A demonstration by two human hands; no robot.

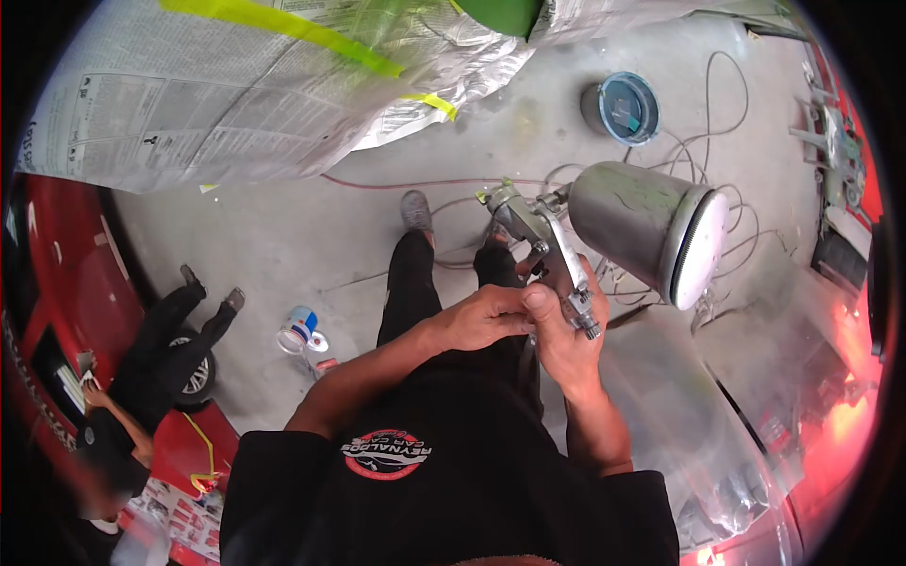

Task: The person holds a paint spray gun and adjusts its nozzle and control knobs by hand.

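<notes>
A metal spray gun [557,250] with a large grey cup [628,215] and a white-topped lid [703,247] lies tilted in front of my body. My right hand [574,330] is wrapped round the gun's handle, its thumb near the knobs at the rear. Beside it, my left hand [483,317] is closed, with fingertips pinched together close to the base of the handle and touching the other hand. What those fingertips hold, if anything, is hidden. The cup points to the right, away from both hands.
Newspaper-masked panel [236,94] spans the upper left. A blue bucket [623,108], looped hoses [727,123] and an open can [298,330] are on the floor. Another person [142,396] works beside a red car [75,245]. Clear plastic sheeting [679,396] lies at right.
</notes>
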